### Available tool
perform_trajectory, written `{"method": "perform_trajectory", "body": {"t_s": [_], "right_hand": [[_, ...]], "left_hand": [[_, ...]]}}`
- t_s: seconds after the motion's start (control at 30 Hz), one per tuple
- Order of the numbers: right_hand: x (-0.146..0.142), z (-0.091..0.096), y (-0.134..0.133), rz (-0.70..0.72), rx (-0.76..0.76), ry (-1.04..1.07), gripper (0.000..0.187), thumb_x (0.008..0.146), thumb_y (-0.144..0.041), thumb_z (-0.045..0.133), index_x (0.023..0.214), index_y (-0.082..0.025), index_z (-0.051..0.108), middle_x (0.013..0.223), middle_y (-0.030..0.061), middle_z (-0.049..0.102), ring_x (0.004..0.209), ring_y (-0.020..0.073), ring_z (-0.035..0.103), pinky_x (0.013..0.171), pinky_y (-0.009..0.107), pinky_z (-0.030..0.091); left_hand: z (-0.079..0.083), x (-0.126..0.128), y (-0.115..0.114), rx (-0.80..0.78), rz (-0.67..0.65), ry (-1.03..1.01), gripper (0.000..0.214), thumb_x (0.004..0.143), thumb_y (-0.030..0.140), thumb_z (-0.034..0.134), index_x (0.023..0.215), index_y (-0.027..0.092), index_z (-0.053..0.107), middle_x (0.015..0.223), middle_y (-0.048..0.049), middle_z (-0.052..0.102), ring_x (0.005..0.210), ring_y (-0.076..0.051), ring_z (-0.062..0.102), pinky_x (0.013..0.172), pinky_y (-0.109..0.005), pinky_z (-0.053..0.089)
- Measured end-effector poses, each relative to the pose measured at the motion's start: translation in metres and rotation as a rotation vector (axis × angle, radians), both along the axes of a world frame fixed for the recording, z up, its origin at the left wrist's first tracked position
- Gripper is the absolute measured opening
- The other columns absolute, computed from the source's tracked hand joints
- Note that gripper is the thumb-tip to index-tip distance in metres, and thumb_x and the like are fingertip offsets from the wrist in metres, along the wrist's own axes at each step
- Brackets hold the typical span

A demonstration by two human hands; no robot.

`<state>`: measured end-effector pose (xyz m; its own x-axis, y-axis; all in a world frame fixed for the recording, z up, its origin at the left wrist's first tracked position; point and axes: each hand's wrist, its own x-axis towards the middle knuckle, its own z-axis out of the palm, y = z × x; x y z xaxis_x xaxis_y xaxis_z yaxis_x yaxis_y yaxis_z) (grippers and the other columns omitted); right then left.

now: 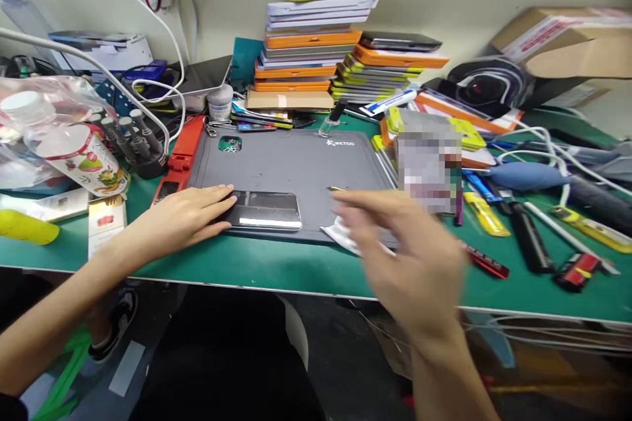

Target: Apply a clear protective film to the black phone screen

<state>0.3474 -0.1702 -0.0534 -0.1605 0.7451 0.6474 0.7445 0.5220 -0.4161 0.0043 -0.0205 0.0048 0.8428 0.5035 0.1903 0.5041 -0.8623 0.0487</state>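
A black phone (264, 210) lies flat on a grey work mat (291, 161) near its front edge. My left hand (185, 217) rests on the phone's left end, fingers stretched out and pressing on it. My right hand (399, 243) hovers over the mat's right front corner, blurred by motion. It pinches a thin yellowish tool (338, 189) whose tip points left toward the phone. A white wipe or packet (340, 233) lies under that hand on the mat.
Stacks of orange and grey boxes (309, 46) stand behind the mat. Pens, cutters and tools (528, 237) litter the green table (276, 266) to the right. A plastic bottle (69, 145) and screwdriver rack (133, 135) sit at the left; a red holder (180, 154) borders the mat.
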Motion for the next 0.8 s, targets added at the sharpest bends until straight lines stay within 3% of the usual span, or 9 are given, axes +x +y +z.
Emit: {"method": "perform_trajectory", "body": {"t_s": [0.1,0.17,0.37,0.57,0.67,0.8], "right_hand": [[-0.016,0.023,0.083,0.028,-0.053,-0.041,0.022,0.104,-0.021,0.060,0.120,-0.026,0.075,0.120,0.0083,0.076,0.112,0.0242,0.073,0.097,0.042,0.062],[-0.018,0.028,0.103,0.127,-0.062,-0.115,0.023,0.104,-0.020,0.060,0.119,-0.025,0.076,0.124,0.0077,0.077,0.113,0.0240,0.075,0.098,0.044,0.064],[-0.001,0.028,0.094,0.289,0.037,-0.299,0.026,0.101,-0.013,0.064,0.123,-0.021,0.075,0.129,0.0098,0.078,0.112,0.0223,0.078,0.091,0.037,0.068],[0.009,0.039,0.103,0.372,0.068,-0.429,0.034,0.101,-0.010,0.063,0.131,-0.025,0.071,0.132,0.0070,0.075,0.116,0.0240,0.077,0.094,0.037,0.069],[0.010,0.049,0.111,0.413,0.160,-0.583,0.027,0.104,-0.012,0.058,0.119,-0.025,0.075,0.125,0.0059,0.079,0.113,0.0216,0.078,0.088,0.033,0.070],[0.012,0.054,0.117,0.476,0.298,-0.768,0.024,0.104,-0.013,0.056,0.111,-0.020,0.079,0.121,0.0094,0.080,0.110,0.0232,0.079,0.085,0.033,0.070]], "left_hand": [[0.005,0.001,0.006,-0.011,-0.041,0.027,0.047,0.111,0.045,0.047,0.149,0.022,0.060,0.158,-0.0110,0.056,0.142,-0.029,0.059,0.120,-0.050,0.051],[0.007,0.002,0.010,-0.032,-0.053,0.043,0.046,0.110,0.044,0.046,0.148,0.023,0.061,0.156,-0.0097,0.058,0.141,-0.030,0.060,0.119,-0.051,0.052],[0.008,0.003,0.020,-0.081,-0.092,0.080,0.047,0.108,0.044,0.045,0.150,0.026,0.060,0.153,-0.0082,0.061,0.140,-0.033,0.061,0.115,-0.054,0.056],[0.014,0.005,0.026,-0.151,-0.079,0.074,0.042,0.108,0.041,0.049,0.147,0.033,0.063,0.148,-0.0038,0.066,0.132,-0.031,0.067,0.110,-0.054,0.060],[0.019,0.014,0.030,-0.101,-0.089,0.071,0.038,0.108,0.047,0.049,0.135,0.032,0.071,0.138,-0.0029,0.072,0.122,-0.031,0.073,0.105,-0.053,0.062],[0.021,0.030,0.040,-0.103,-0.044,0.099,0.047,0.112,0.044,0.034,0.115,0.026,0.077,0.119,-0.0055,0.077,0.106,-0.027,0.076,0.094,-0.046,0.064]]}}
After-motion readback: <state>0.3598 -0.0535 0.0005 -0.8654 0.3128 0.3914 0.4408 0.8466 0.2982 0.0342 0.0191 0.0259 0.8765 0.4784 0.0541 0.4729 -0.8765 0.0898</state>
